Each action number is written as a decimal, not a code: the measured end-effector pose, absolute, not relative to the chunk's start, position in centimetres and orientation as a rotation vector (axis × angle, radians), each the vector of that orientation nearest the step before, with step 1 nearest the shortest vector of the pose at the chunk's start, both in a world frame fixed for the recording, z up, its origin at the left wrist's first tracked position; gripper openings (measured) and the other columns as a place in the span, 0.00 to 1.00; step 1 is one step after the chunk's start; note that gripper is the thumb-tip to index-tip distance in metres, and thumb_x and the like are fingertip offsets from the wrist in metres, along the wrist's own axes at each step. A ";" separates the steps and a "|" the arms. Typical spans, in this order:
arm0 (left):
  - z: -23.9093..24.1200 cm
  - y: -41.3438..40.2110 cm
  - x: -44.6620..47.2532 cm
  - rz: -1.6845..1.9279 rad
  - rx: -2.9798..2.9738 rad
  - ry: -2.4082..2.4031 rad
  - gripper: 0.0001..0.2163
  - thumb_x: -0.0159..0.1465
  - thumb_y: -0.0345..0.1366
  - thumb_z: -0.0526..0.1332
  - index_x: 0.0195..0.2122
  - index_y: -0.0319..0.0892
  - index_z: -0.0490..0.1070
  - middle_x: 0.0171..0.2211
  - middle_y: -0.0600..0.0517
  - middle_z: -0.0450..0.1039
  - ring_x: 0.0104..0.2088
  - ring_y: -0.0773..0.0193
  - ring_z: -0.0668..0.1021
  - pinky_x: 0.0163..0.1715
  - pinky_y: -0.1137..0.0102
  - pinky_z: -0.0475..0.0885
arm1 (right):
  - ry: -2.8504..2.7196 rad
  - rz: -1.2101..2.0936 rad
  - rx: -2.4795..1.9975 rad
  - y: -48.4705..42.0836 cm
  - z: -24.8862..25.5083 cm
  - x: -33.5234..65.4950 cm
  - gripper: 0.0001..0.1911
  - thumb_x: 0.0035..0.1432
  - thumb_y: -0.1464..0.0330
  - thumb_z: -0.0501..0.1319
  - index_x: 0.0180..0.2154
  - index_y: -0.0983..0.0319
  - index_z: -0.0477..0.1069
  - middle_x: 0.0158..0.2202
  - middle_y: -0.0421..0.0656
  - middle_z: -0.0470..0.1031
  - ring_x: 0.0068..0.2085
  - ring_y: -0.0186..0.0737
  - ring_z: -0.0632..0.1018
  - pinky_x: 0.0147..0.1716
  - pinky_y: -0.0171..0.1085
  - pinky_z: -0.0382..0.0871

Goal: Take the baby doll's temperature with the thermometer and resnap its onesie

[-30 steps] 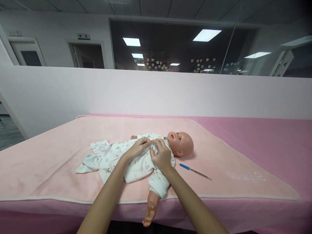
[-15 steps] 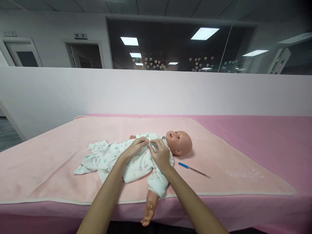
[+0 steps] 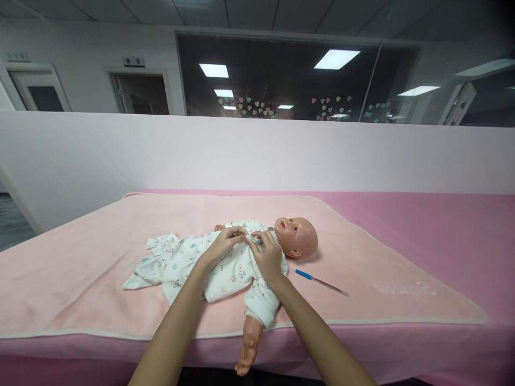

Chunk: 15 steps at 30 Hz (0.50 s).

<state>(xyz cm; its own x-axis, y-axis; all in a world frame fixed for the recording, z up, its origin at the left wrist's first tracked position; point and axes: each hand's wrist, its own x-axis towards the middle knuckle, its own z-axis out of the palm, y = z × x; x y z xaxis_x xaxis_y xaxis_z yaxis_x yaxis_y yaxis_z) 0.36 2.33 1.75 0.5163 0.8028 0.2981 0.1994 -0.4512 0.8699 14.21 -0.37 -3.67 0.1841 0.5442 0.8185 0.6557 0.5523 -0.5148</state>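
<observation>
Baby doll flat on its back on a peach blanket over the pink desk, wearing a white printed outfit. Got the left hand and right hand both up at the doll's chest, right below its chin. Pinching the outfit's front edges there with fingers closed down narrow, hands nearly touching. Blue-capped pen-looking stick just beside the doll's head, on the near side. Can't tell what it really is.
</observation>
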 end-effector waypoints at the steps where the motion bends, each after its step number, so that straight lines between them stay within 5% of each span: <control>1: 1.8 2.3 0.1 0.907 1.926 0.804 0.10 0.55 0.39 0.57 0.36 0.40 0.71 0.35 0.50 0.71 0.40 0.61 0.71 0.41 0.69 0.64 | -1.469 -0.108 -1.085 -0.4 -3.6 14.2 0.06 0.55 0.65 0.57 0.34 0.60 0.69 0.31 0.40 0.72 0.30 0.34 0.71 0.30 0.33 0.63; 7: 1.5 1.6 -3.0 0.849 1.889 0.864 0.19 0.49 0.36 0.64 0.44 0.43 0.71 0.45 0.47 0.71 0.47 0.56 0.71 0.44 0.66 0.65 | -1.405 -0.126 -1.115 -0.2 -3.5 14.3 0.06 0.56 0.66 0.57 0.34 0.61 0.68 0.31 0.40 0.70 0.29 0.34 0.70 0.29 0.32 0.62; 15: -0.7 2.3 -3.7 1.095 1.882 1.071 0.13 0.53 0.36 0.57 0.38 0.40 0.74 0.38 0.50 0.75 0.40 0.58 0.74 0.39 0.67 0.67 | -1.542 -0.428 -1.096 -0.1 -4.1 14.0 0.12 0.58 0.74 0.50 0.38 0.60 0.70 0.37 0.45 0.71 0.34 0.36 0.72 0.29 0.32 0.63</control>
